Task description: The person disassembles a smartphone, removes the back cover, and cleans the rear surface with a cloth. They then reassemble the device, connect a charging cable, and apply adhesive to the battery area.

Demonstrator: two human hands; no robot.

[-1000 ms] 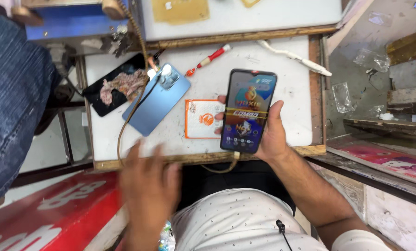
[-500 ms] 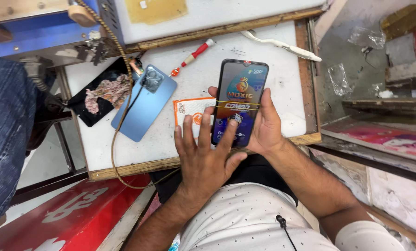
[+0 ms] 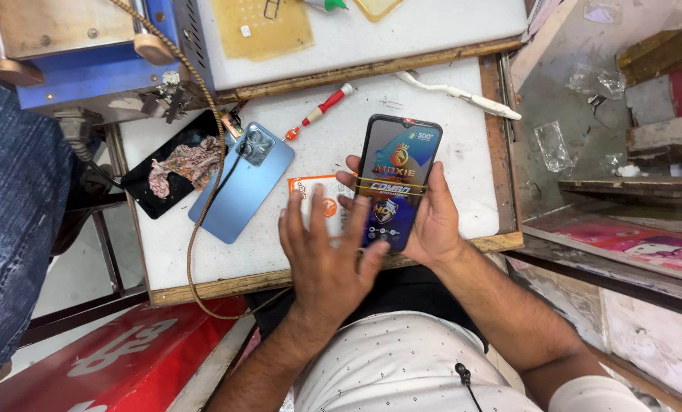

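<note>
right hand point(image 3: 432, 217) grips lit phone point(image 3: 396, 179) (lower edge hidden); left hand point(image 3: 327, 255) open.

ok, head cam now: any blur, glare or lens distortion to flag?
Head view: light is soft and even, shadows faint. The lit phone in the right hand reads sharp, no glare. The left hand shows slight softness at the fingertips. Wide-lens bending shows at the table's front edge.

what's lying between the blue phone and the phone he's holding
In the head view, an orange and white card lies flat on the white table between the blue phone and the held phone, partly covered by the left hand.
</note>
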